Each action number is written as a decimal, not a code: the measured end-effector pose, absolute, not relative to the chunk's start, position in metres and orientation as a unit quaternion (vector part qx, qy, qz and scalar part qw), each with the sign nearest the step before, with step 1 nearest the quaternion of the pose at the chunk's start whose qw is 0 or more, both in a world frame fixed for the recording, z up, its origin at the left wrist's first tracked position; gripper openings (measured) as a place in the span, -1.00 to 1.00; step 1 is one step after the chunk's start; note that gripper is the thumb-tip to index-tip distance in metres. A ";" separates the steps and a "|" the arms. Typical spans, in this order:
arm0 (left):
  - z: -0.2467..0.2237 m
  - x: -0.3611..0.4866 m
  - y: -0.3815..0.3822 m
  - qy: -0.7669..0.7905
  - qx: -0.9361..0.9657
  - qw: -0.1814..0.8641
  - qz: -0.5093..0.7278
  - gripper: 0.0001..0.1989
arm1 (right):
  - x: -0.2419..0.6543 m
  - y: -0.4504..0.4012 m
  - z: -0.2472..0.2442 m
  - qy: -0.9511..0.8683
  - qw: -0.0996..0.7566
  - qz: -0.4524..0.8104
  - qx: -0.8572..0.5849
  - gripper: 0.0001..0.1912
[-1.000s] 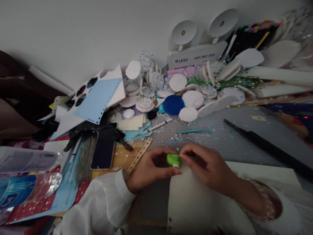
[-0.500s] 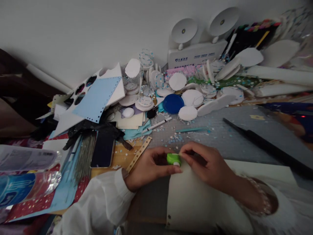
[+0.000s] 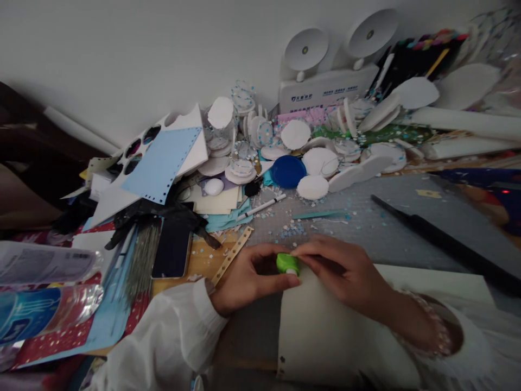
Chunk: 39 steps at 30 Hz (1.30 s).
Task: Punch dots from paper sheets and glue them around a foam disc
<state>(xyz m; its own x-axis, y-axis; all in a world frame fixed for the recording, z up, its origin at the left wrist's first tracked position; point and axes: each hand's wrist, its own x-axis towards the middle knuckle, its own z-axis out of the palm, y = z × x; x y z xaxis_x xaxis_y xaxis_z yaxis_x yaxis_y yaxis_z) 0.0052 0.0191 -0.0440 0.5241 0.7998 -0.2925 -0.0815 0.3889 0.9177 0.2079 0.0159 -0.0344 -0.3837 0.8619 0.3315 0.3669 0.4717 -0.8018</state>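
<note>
Small green tool pinched in the left hand, close against the right

Left hand [image 3: 248, 277]: thumb below, fingers above, closed about a small, rounded, bright green plastic tool [image 3: 287, 263] with a white lower part. Tool sits at the tips, well clear of the palm, its right side facing the other hand.

Right hand [image 3: 344, 271]: thumb and forefinger in a narrow pinch at the tool's upper right edge. Tips touching the tool or just beside it; cannot tell which, nor whether paper lies between them.

Under the right hand: a large cream paper sheet [image 3: 321, 331], upper end reaching the tool, small dark star-like holes near its lower left edge. Grey cutting mat [image 3: 354, 217] beneath, on a wooden worktop [image 3: 201, 260].

Near the left wrist: a narrow cream paper strip [image 3: 233, 258] with star-shaped holes, slanting away. Beyond both hands: loose blue and white paper bits [image 3: 291, 232] on the mat.
</note>
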 end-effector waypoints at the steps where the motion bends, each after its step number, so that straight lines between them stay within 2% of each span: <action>1: -0.044 0.005 0.019 0.387 0.466 0.738 0.297 -0.65 | 0.208 0.016 -0.034 -0.768 0.384 0.320 -0.399 -0.83; 12: -0.036 0.017 0.013 0.423 0.571 0.629 0.316 -0.63 | 0.207 0.014 -0.030 -0.774 0.366 0.358 -0.372 -0.85; 13: -0.036 0.017 0.013 0.424 0.578 0.620 0.319 -0.63 | 0.207 0.014 -0.031 -0.778 0.361 0.358 -0.369 -0.84; 16: -0.037 0.018 0.014 0.410 0.584 0.613 0.339 -0.65 | 0.207 0.013 -0.033 -0.788 0.336 0.354 -0.376 -0.62; 18: -0.037 0.018 0.014 0.400 0.587 0.616 0.341 -0.65 | 0.206 0.012 -0.035 -0.781 0.324 0.361 -0.392 -0.58; 24: -0.039 0.018 0.012 0.421 0.596 0.594 0.339 -0.66 | 0.203 0.010 -0.039 -0.767 0.348 0.366 -0.395 -0.69; 27: -0.039 0.018 0.015 0.416 0.568 0.627 0.335 -0.62 | 0.204 0.012 -0.037 -0.766 0.347 0.374 -0.392 -0.68; 31: -0.040 0.014 0.020 0.392 0.534 0.679 0.316 -0.59 | 0.210 0.018 -0.031 -0.775 0.304 0.372 -0.412 -0.61; 34: -0.042 0.008 0.023 0.386 0.522 0.704 0.287 -0.63 | 0.215 0.022 -0.028 -0.791 0.258 0.369 -0.415 -0.78; 39: -0.042 0.001 0.023 0.376 0.512 0.721 0.277 -0.64 | 0.220 0.023 -0.028 -0.806 0.245 0.353 -0.408 -0.73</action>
